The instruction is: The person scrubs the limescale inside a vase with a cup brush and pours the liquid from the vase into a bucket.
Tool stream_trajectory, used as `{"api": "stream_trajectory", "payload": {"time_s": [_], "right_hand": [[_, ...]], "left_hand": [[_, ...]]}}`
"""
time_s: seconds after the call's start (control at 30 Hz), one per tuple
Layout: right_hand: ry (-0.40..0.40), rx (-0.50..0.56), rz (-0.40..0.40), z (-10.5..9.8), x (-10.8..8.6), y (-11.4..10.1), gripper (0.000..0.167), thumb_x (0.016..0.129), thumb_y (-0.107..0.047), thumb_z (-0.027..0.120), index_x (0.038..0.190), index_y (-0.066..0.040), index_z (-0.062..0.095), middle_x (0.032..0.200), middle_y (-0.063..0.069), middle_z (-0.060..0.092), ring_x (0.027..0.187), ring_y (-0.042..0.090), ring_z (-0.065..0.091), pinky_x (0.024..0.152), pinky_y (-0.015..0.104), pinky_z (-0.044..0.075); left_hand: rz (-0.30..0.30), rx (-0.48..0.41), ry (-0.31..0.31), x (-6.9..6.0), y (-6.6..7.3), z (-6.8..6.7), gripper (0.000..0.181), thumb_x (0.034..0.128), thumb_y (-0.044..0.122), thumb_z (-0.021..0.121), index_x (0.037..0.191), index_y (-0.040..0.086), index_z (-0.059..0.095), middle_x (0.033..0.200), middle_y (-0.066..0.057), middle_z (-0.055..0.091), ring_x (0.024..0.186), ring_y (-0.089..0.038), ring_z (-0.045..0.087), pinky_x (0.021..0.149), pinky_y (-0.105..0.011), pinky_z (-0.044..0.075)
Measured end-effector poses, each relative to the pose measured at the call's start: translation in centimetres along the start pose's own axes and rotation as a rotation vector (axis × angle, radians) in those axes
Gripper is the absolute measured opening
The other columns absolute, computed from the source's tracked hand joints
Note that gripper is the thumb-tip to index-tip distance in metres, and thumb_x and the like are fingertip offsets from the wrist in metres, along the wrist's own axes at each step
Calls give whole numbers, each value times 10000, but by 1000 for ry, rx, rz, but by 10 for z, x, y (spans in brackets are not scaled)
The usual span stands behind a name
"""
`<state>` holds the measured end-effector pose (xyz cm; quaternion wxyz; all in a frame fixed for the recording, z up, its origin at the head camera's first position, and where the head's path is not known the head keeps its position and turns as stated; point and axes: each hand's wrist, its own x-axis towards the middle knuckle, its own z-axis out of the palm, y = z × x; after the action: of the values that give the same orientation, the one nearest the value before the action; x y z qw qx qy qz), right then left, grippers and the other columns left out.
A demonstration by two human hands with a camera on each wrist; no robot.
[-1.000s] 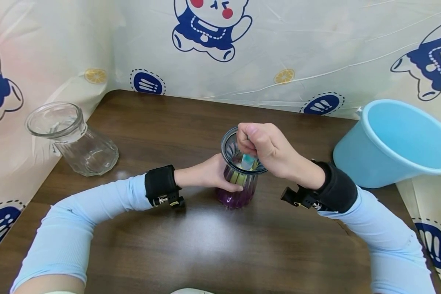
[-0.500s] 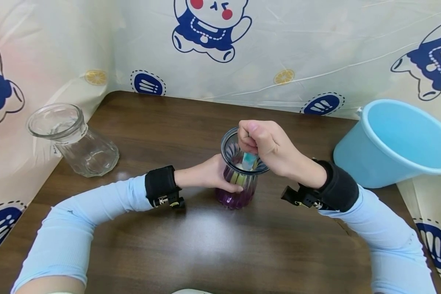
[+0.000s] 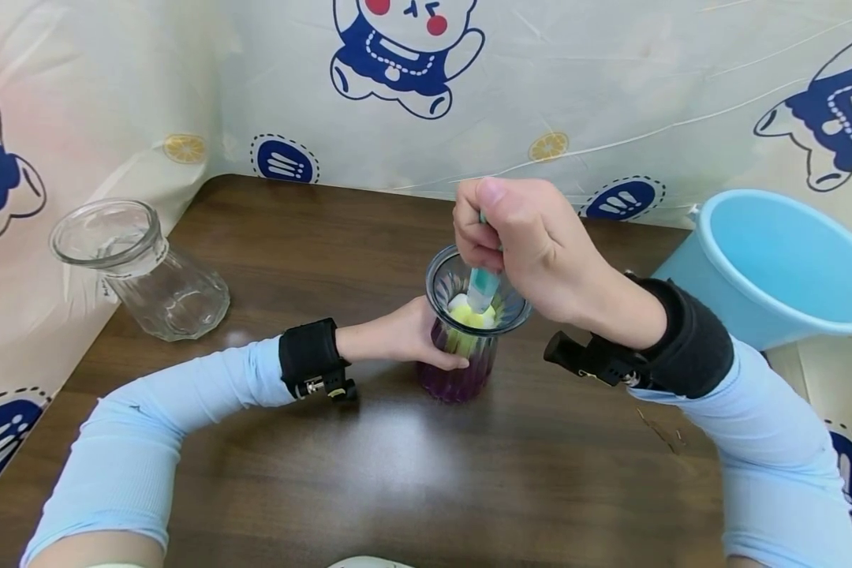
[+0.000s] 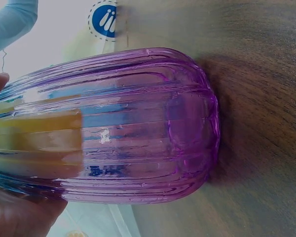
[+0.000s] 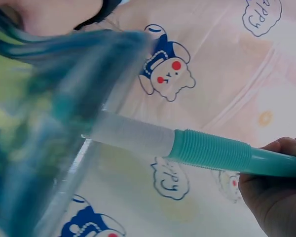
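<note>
A ribbed glass vase (image 3: 457, 383), purple at the base and bluish at the rim, stands upright on the brown table. My left hand (image 3: 413, 335) grips its side, the thumb across the front; other fingers are hidden behind the glass. Above the rim, my right hand (image 3: 528, 241) holds a bottle brush by its teal handle (image 5: 212, 148). The brush's yellow and white sponge head (image 3: 471, 315) is inside the vase, near the mouth. In the left wrist view, the sponge shows blurrily through the purple wall (image 4: 187, 128).
A clear glass vase (image 3: 177, 296) stands at the left of the table. At the right is a light blue bucket (image 3: 724, 292), tilted. A printed cloth (image 3: 397, 150) rises behind the table. Part of a white object (image 3: 369, 562) shows at the bottom edge.
My right hand has risen from the vase's rim, drawing the brush upward so more handle and the sponge top show. The left hand and the vase have stayed put.
</note>
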<state>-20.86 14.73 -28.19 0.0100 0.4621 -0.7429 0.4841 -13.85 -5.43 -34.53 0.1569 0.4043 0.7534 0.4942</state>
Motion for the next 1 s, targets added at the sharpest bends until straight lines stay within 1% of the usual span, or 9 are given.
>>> {"api": "stream_trajectory", "payload": {"time_s": [0.1, 0.2, 0.27, 0.33, 0.47, 0.57, 0.7, 0.8, 1.0], "right_hand": [[18, -26, 3, 8, 16, -84, 469, 971, -391, 177, 631, -135, 375, 576, 17, 419, 537, 177, 433, 498, 289, 269], [30, -62, -5, 15, 26, -138, 449, 964, -366, 186, 614, -126, 330, 553, -2, 375, 507, 161, 413, 481, 307, 286], [43, -31, 0, 19, 28, -155, 439, 960, -346, 197, 603, -116, 308, 543, -1, 348, 486, 163, 393, 468, 310, 288], [41, 3, 5, 21, 28, -152, 434, 957, -342, 211, 601, -112, 302, 545, 3, 337, 475, 169, 389, 463, 326, 299], [5, 54, 1, 23, 22, -104, 408, 967, -365, 236, 628, -169, 347, 577, -15, 368, 492, 156, 421, 471, 313, 318], [-1, 43, 41, 27, 17, -85, 424, 947, -434, 255, 633, -173, 370, 585, 2, 375, 504, 165, 420, 475, 317, 314], [35, -12, 106, 34, 14, -104, 479, 926, -458, 256, 610, -111, 356, 557, 41, 340, 486, 186, 378, 473, 311, 298], [64, -20, 155, 37, 11, -115, 433, 932, -336, 242, 598, -77, 336, 541, 32, 315, 481, 178, 360, 485, 271, 291], [55, -18, 183, 41, 6, -113, 400, 909, -279, 230, 593, -56, 331, 544, 10, 320, 493, 173, 362, 499, 267, 297]], "left_hand": [[-2, 19, 7, 0, -1, -1, 695, 668, 157, 787, 1234, 31, 403, 1177, -51, 516, 1061, -131, 473, 926, -285, 387], [-8, 33, 11, 0, -1, -1, 684, 666, 160, 786, 1222, 33, 409, 1165, -52, 523, 1054, -135, 479, 924, -284, 390], [-13, 38, 8, 0, 0, -1, 681, 669, 160, 784, 1219, 28, 405, 1161, -60, 523, 1053, -141, 482, 923, -284, 391], [-16, 41, 4, 1, -1, -1, 682, 669, 162, 784, 1217, 26, 402, 1159, -63, 519, 1051, -142, 481, 922, -280, 391], [-12, 46, 2, 1, -1, 0, 671, 663, 156, 790, 1202, 23, 412, 1139, -61, 527, 1031, -134, 482, 910, -267, 397], [0, 45, 2, 1, -1, 0, 642, 664, 150, 789, 1179, 15, 430, 1109, -60, 544, 1005, -128, 491, 896, -262, 407], [0, 19, -12, 1, 0, 0, 627, 673, 141, 780, 1174, -1, 432, 1097, -73, 550, 989, -133, 497, 884, -264, 415], [-2, 0, -18, 1, 0, 0, 643, 673, 132, 778, 1186, -13, 418, 1105, -100, 549, 995, -142, 498, 888, -269, 414], [9, -10, -12, 1, -2, 1, 644, 671, 117, 778, 1186, -7, 411, 1102, -116, 555, 987, -143, 511, 885, -267, 421]]}}
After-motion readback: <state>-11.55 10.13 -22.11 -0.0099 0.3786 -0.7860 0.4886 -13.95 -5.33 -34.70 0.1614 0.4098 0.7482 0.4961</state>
